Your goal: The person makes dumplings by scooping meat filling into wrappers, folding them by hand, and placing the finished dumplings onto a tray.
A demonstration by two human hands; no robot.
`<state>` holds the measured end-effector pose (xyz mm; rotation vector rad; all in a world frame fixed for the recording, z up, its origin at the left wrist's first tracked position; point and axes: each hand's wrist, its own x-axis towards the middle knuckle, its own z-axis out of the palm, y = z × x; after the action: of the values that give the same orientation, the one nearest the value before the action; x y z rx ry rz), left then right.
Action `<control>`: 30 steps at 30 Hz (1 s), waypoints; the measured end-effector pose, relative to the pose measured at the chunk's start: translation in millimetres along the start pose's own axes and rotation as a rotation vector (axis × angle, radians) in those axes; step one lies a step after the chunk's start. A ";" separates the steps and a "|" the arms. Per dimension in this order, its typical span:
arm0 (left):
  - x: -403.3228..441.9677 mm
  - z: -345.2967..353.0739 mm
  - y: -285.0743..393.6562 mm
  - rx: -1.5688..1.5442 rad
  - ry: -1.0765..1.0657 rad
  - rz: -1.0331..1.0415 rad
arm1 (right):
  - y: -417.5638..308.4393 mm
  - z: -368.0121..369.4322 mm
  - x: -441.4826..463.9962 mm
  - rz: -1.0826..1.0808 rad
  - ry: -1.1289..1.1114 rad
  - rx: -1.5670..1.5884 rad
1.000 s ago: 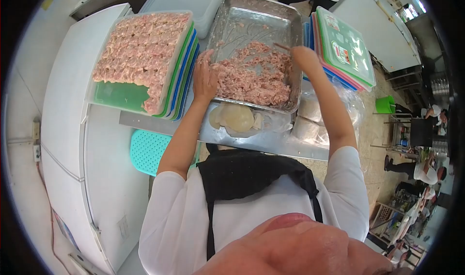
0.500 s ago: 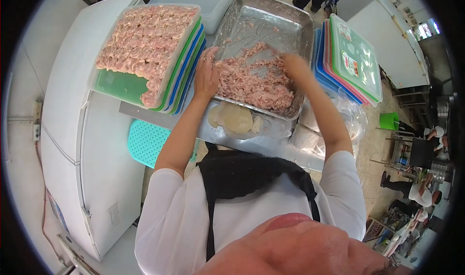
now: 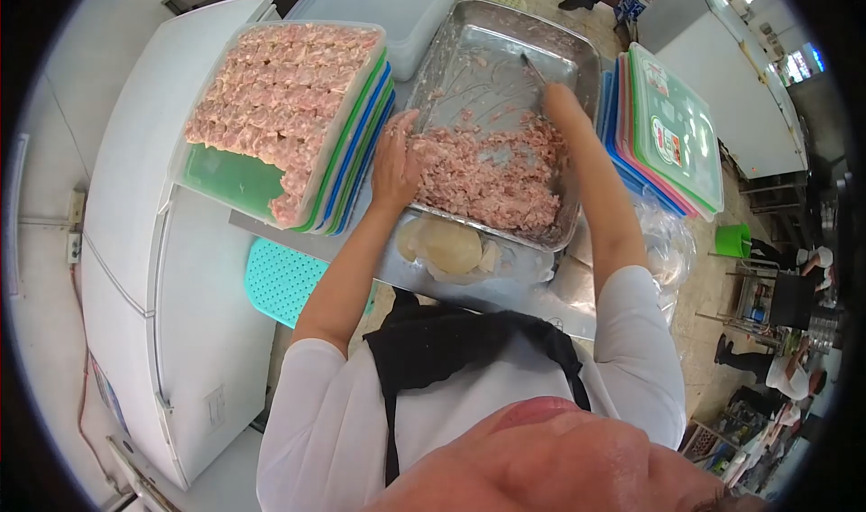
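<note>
A deep metal tray (image 3: 585, 70) holds ground meat (image 3: 496, 183), heaped mostly toward its near side. My right hand (image 3: 561, 104) is closed around a thin, dark-tipped tool (image 3: 532, 68) over the tray's right part; its exact kind is unclear. Against the tray's left rim, my left hand (image 3: 395, 165) rests with fingers stretched away from me, partly overlapping. Pale round dough wrappers (image 3: 442, 246) lie on plastic just in front of the tray. To the left, rows of meat dumplings (image 3: 280, 83) fill much of a green-bottomed container (image 3: 230, 176).
The container tops a stack of coloured lids or trays (image 3: 361, 142). More lidded containers (image 3: 672, 133) are stacked right of the tray, with plastic-wrapped packs (image 3: 577, 277) below. A clear bin (image 3: 379, 11) stands behind, a turquoise stool (image 3: 284, 282) lower left. Other people (image 3: 785, 372) are far right.
My right hand has moved up toward the tray's far right, and the tool now points away from me. The whole view has shifted slightly; my left hand stays by the rim.
</note>
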<state>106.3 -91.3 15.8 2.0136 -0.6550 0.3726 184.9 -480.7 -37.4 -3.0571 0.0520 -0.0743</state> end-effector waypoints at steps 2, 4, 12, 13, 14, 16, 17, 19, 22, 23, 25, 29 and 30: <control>0.0 -0.8 -0.2 -0.050 -0.024 -0.039 | -22.1 24.2 5.3 -0.037 0.019 0.116; 1.3 -2.8 1.9 -0.060 -0.030 -0.058 | -74.8 0.8 -9.6 -0.124 -0.095 0.216; -1.0 -3.8 -1.6 -0.061 -0.046 0.005 | -106.2 -99.0 -106.4 -0.445 -0.353 0.067; -0.1 -4.0 -2.3 -0.071 -0.044 0.018 | -98.2 -108.1 -97.8 -0.386 -0.389 0.019; 0.0 -4.0 -2.3 -0.081 -0.039 0.033 | -89.0 -98.7 -90.6 -0.272 -0.366 0.049; -2.3 -2.9 -3.4 -0.068 -0.058 0.034 | -74.4 -63.4 -83.7 -0.043 -0.310 0.106; -0.1 -3.7 -5.3 -0.059 -0.068 0.040 | -83.8 -55.1 -94.8 -0.152 -0.321 0.120; 0.9 -6.2 -3.9 -0.049 -0.057 0.053 | -107.2 -52.2 -119.1 -0.315 -0.334 0.126; 0.7 -4.2 -3.1 -0.057 -0.056 0.047 | -116.8 -98.5 -125.8 -0.351 -0.312 0.077; 0.5 -4.6 -3.7 -0.061 -0.057 0.041 | -110.4 -114.7 -116.5 -0.285 -0.336 0.035; -0.6 -5.0 -5.1 -0.045 -0.066 0.051 | -59.3 -111.0 -79.5 -0.210 -0.177 -0.002; -0.8 -4.0 -2.8 -0.004 -0.069 0.054 | 15.1 -47.6 -41.9 0.176 0.048 -0.077; -0.4 -3.3 -3.4 -0.018 -0.071 0.058 | 9.5 -39.7 -47.2 0.076 0.095 -0.021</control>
<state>107.9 -86.9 14.9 2.0019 -0.7590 0.3299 135.5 -491.7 -0.9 -3.0665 0.1762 -0.2147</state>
